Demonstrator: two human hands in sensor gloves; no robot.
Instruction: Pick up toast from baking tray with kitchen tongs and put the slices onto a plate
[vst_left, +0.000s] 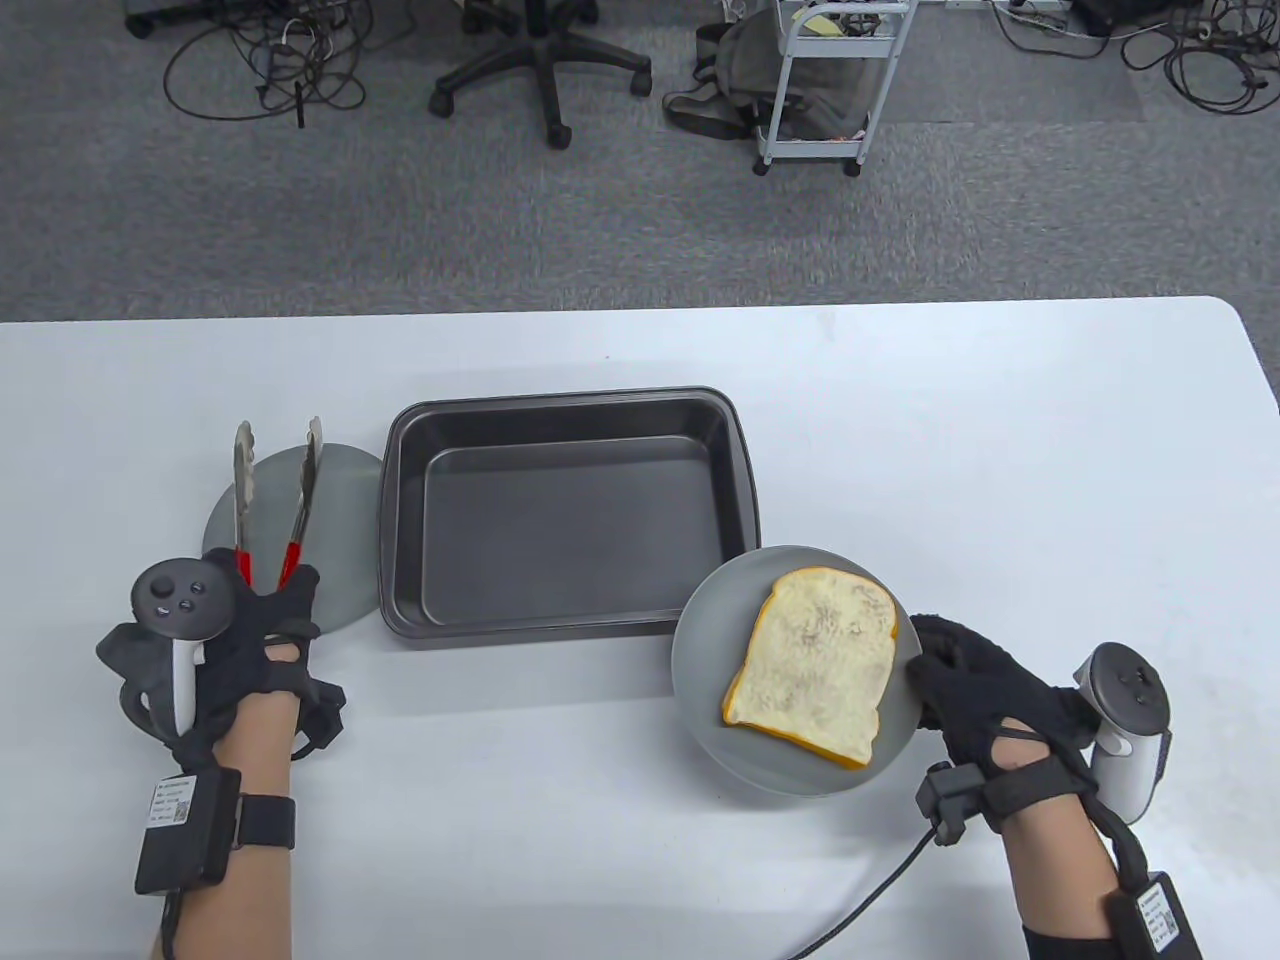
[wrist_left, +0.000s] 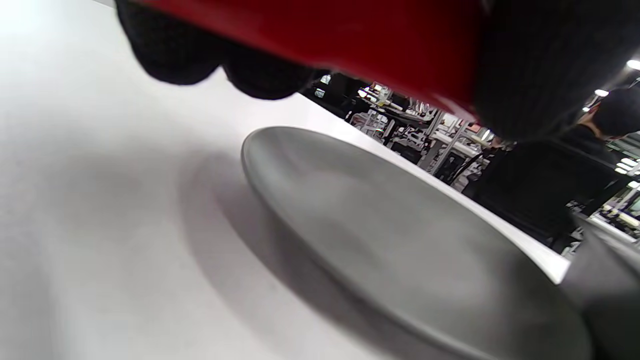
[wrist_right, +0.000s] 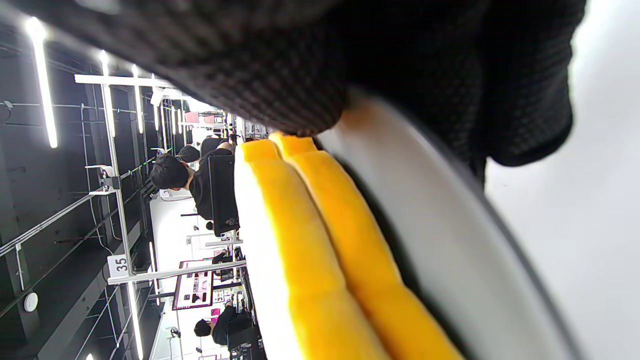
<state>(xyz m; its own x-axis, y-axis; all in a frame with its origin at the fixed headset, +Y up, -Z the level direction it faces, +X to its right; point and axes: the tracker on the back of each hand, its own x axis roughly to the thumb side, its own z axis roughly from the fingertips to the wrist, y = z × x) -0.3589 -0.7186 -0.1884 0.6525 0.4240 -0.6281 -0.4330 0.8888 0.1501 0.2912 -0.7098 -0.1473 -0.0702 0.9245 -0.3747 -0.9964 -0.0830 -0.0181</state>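
At the white bench (vst_left: 620, 850) we see a baking tray (vst_left: 570, 515) with no bread in it. The toast (vst_left: 812, 665) now lies on a grey plate (vst_left: 700, 640) at the tray's near right corner; the right wrist view shows two yellow crusts stacked there. Our right hand (vst_left: 965, 690) pinches that plate's right rim, fingers curled over the edge. Our left hand (vst_left: 255, 625) grips the red handles of the kitchen tongs (vst_left: 275, 490), whose long axis points away from us, tips apart above a second, bare plate (vst_left: 345, 500) left of the tray. The toast lies well to the right of the tongs, across the tray, nearest the right hand. We judge the transfer finished.
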